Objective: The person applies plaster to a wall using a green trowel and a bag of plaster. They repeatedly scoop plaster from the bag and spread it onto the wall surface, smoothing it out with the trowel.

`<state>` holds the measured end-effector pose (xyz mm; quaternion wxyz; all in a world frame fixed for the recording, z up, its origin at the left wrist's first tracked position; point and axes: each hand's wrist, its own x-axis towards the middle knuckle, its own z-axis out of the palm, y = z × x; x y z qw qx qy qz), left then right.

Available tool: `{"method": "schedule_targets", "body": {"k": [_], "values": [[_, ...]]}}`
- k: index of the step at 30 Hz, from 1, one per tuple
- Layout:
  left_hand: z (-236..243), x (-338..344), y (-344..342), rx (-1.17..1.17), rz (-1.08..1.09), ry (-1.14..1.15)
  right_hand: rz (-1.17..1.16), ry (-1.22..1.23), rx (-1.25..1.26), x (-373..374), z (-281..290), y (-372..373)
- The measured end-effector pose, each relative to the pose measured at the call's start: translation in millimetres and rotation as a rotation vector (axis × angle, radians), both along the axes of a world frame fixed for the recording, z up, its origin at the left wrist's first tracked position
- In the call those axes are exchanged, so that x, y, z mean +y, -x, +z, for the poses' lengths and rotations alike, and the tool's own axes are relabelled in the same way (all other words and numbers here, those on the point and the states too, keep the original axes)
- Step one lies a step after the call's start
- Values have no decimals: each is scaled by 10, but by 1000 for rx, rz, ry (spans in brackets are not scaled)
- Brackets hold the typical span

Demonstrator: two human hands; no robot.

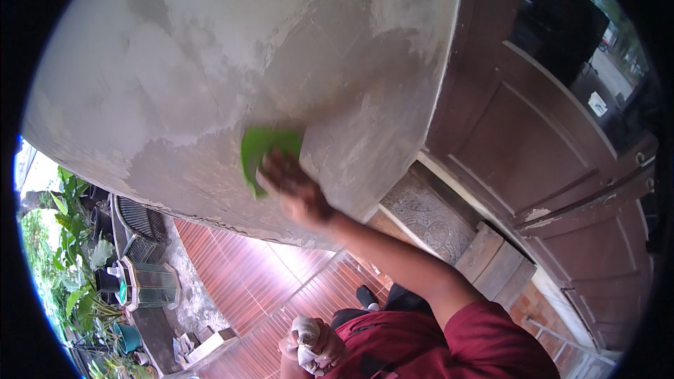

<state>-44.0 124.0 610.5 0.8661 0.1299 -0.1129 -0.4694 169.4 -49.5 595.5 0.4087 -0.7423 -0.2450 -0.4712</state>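
Observation:
My right hand (pixel 291 189), slightly blurred, grips a flat green plastic tool (pixel 263 142), which lies against a grey plastered wall (pixel 175 63). Darker, uneven patches of plaster surround the tool, and a smeared streak runs up from it to the right. Low at the bottom centre, my left hand (pixel 333 347) is closed around a crumpled pale bundle (pixel 307 337), perhaps cloth or a bag, held near my red shirt.
A brown panelled door with dark glass (pixel 505 147) stands at right, above a wooden step (pixel 491 267) and patterned mat (pixel 428 217). Below the wall is red tiled floor (pixel 232 260). Planters (pixel 151 284) and leafy plants line the left. A white metal frame (pixel 562 344) sits lower right.

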Motion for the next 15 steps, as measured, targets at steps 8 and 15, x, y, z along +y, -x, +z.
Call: {"method": "schedule_targets", "body": {"k": [8,15], "values": [[-76,434,-5,88,0,-78,-434,-448,274,-405,-392,500],[11,475,-115,-32,-15,-129,-393,-623,225,161,-154,-61]]}}
